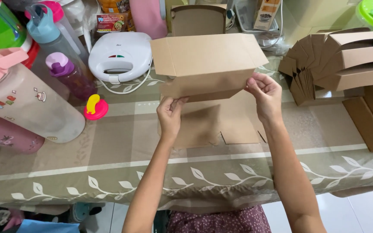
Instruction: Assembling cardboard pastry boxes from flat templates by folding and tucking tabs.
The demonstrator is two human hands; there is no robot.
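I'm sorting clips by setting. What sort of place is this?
Probably a home, with small-scale packing work under way. A leaf-patterned tablecloth covers a table crowded with plastic water bottles and a white sandwich maker, while stacked folded brown cardboard boxes sit to the right.

Two hands, the left hand point(169, 115) and the right hand point(264, 92), were in view, holding one half-folded cardboard box point(207, 64) between them. One flat cardboard sheet point(221, 125) lay under it on the table point(109, 142). At the table's right edge stood three folded boxes point(359, 58), one bundle of flat blanks point(301, 73) and one long box point(370, 121). Along the left edge there were four bottles point(26, 103). One white sandwich maker point(119, 56) and one pink-and-yellow lid point(95, 108) sat near the far edge.
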